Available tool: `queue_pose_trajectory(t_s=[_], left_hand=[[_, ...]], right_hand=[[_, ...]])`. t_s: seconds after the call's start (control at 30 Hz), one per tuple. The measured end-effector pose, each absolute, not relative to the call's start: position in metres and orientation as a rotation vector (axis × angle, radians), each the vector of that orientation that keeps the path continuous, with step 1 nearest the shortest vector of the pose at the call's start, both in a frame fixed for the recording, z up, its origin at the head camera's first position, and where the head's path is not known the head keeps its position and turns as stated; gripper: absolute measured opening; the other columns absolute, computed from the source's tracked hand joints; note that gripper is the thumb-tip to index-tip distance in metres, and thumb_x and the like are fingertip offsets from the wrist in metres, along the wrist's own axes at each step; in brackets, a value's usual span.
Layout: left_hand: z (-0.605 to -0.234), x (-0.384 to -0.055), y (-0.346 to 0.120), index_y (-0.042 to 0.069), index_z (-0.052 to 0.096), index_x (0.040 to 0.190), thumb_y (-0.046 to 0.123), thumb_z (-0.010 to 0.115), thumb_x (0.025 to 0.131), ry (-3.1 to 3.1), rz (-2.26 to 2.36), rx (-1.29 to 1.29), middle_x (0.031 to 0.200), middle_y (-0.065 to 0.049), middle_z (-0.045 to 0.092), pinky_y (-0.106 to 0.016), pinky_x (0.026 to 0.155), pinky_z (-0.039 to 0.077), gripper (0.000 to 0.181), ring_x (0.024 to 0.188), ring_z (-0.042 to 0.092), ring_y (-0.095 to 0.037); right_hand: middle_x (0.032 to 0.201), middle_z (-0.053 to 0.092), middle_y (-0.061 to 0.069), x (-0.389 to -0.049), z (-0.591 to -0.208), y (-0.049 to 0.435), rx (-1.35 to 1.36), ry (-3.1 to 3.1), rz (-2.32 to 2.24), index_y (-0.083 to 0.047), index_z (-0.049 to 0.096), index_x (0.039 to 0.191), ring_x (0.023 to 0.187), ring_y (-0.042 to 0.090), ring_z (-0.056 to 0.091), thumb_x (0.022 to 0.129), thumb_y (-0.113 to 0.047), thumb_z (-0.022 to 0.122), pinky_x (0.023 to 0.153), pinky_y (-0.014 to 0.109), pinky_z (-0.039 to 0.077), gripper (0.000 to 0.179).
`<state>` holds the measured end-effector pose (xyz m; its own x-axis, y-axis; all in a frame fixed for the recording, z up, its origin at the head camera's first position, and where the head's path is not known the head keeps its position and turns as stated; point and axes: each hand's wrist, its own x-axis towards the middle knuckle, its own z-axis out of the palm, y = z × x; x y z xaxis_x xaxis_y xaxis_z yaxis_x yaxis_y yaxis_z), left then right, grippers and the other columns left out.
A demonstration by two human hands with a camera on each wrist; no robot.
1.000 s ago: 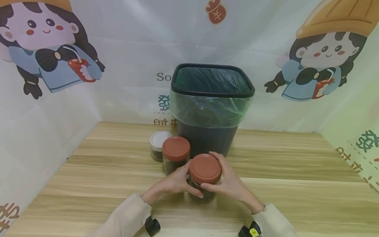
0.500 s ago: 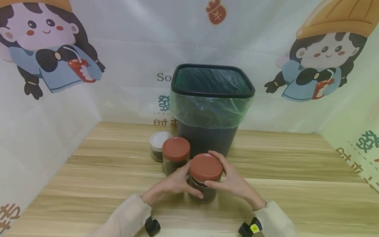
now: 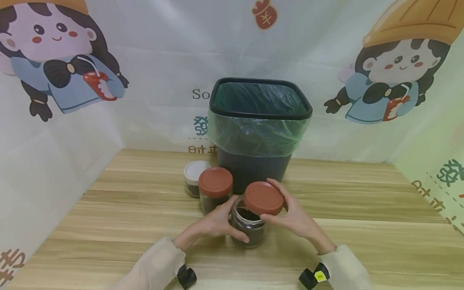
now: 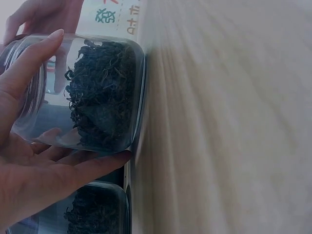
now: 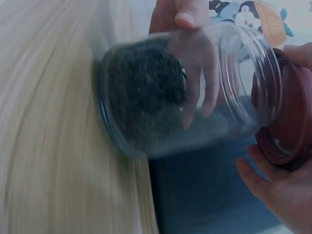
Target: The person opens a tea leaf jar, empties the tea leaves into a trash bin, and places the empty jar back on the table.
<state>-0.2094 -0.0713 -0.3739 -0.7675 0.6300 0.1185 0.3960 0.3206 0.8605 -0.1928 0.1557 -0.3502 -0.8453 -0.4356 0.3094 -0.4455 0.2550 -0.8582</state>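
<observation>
A clear jar (image 3: 250, 231) stands upright on the table, its mouth uncovered. Dark, dry curled leaves (image 4: 105, 92) fill roughly its lower half. My left hand (image 3: 216, 222) grips the jar's side, thumb in front and fingers behind. A reddish-brown lid (image 3: 264, 198) is pinched at its rim by my right hand (image 3: 291, 215), lifted and tilted over the right part of the mouth. In the right wrist view the lid's hollow underside (image 5: 287, 112) faces the jar's threaded neck. Just left and behind stands a second jar (image 3: 215, 189) with a matching lid on, holding similar dark leaves.
A smaller jar with a white lid (image 3: 195, 171) sits at the back left. Behind the jars stands a dark bin (image 3: 253, 169) lined with a green plastic bag (image 3: 261, 135). The wooden table (image 3: 127, 209) meets a printed cloth backdrop (image 3: 159, 72).
My right hand has lifted the lid off the jar and moved it up and to the right, uncovering the mouth. The left hand and jar have stayed in place.
</observation>
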Motion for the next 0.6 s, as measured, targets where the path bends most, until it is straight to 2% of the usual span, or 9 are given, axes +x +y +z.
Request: queue_pose_trajectory(t_s=[0.13,0.3,0.6], left_hand=[[-0.375,-0.209,-0.072,0.01,0.033,0.131,0.018,0.083,0.06,2.353,1.422,0.923,0.126,-0.004,0.048,-0.038,0.098,0.033,0.088,0.118,0.044,-0.019],[-0.375,-0.209,-0.071,0.007,0.033,0.131,0.018,0.083,0.06,2.359,1.419,0.912,0.126,-0.008,0.049,-0.04,0.098,0.033,0.088,0.117,0.044,-0.021],[-0.374,-0.208,-0.071,0.008,0.035,0.13,0.019,0.083,0.059,2.371,1.413,0.888,0.126,-0.008,0.049,-0.041,0.098,0.032,0.087,0.117,0.044,-0.021]], right_hand=[[0.129,0.043,0.016,-0.194,-0.35,0.167,0.755,-2.525,1.636,-0.003,0.024,0.137,0.115,0.029,0.044,0.074,-0.011,0.071,0.093,0.039,0.039,0.079],[0.128,0.042,0.019,-0.197,-0.351,0.183,0.592,-2.572,1.56,-0.001,0.026,0.135,0.115,0.032,0.043,0.074,-0.009,0.071,0.092,0.046,0.038,0.077],[0.121,0.045,0.026,-0.205,-0.361,0.2,0.366,-2.717,1.2,0.005,0.028,0.132,0.106,0.038,0.048,0.072,-0.023,0.073,0.084,0.048,0.042,0.079]])
